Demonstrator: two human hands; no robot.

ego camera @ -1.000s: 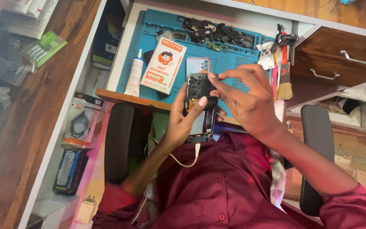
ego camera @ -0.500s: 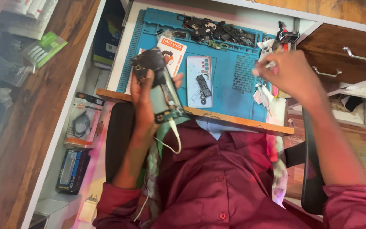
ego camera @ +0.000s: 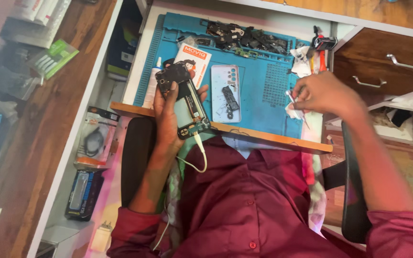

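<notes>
My left hand (ego camera: 167, 117) grips an opened phone (ego camera: 188, 104) with its back off, showing a black camera block and circuit board, above the desk's front edge. A white cable (ego camera: 200, 155) hangs from the phone's lower end over my maroon shirt. My right hand (ego camera: 326, 94) is at the right side of the blue work mat (ego camera: 264, 112), fingers pinched on a thin metal tool (ego camera: 290, 97) over a crumpled white tissue (ego camera: 293, 112). A pale blue back cover (ego camera: 220, 79) lies on the mat between my hands, with a small black part (ego camera: 229, 95) on it.
A heap of black phone parts (ego camera: 244, 36) lies along the mat's far edge. An orange and white box (ego camera: 196, 53) and a white glue tube (ego camera: 150, 88) sit at the mat's left. Wooden drawers (ego camera: 383, 67) stand to the right. Packaged goods (ego camera: 92, 138) fill shelves on the left.
My right hand left the phone and went right to the tissue, taking up the thin tool. My left hand carried the phone off to the left, uncovering the back cover on the mat.
</notes>
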